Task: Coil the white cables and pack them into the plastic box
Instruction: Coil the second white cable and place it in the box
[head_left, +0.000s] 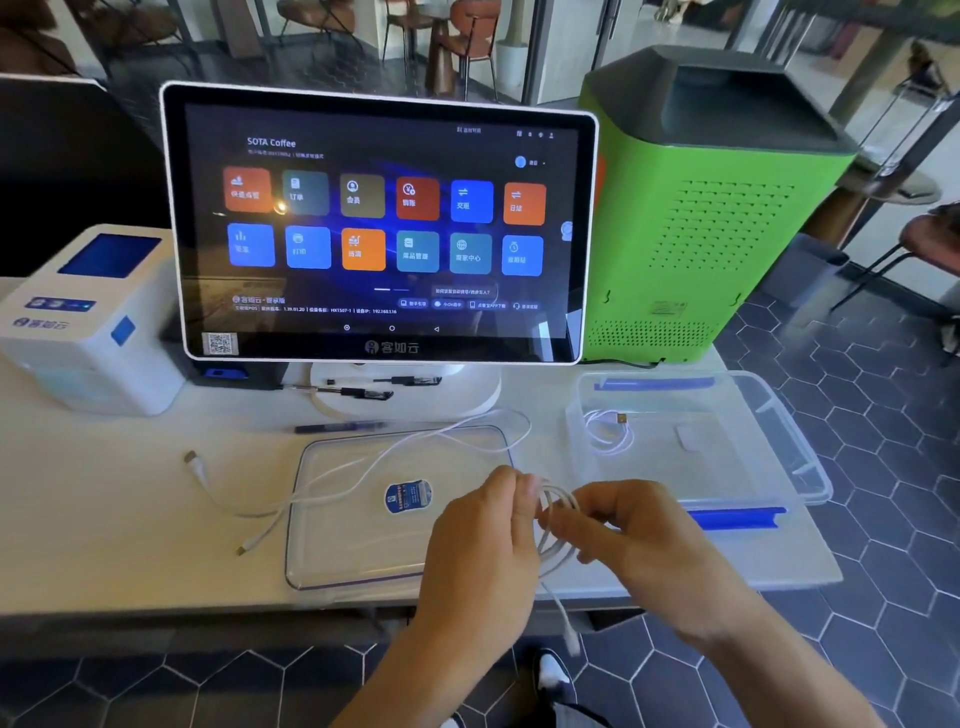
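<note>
We hold a half-wound white cable (558, 525) between both hands at the near edge of the table (104, 545). Our left hand (483, 551) pinches the gathered loops between thumb and fingers, and our right hand (639, 535) is curled around the far side of the same bundle, fingers bent and gripping it. A loose tail (563, 616) hangs below the table edge toward the floor.

To finish this coil well, we judge it best to keep the left pinch firm on the crossing of the loops and let the right hand feed the tail round in turns of even size — loose enough not to kink the wire near its plug, snug enough that the bundle keeps its shape when laid down. The tail's end should be tucked under a turn so it will not spring open.

The count: one cable in hand; two more white cables lie uncoiled on the table to the left — one (208, 488) with its plug near the blue pen (337, 427), one (415, 441) running across the clear lid (332, 545). One coiled cable (608, 434) already lies inside the plastic box (810, 467), which sits open just to the right of the lid. So four cables, one box, one lid.
</note>
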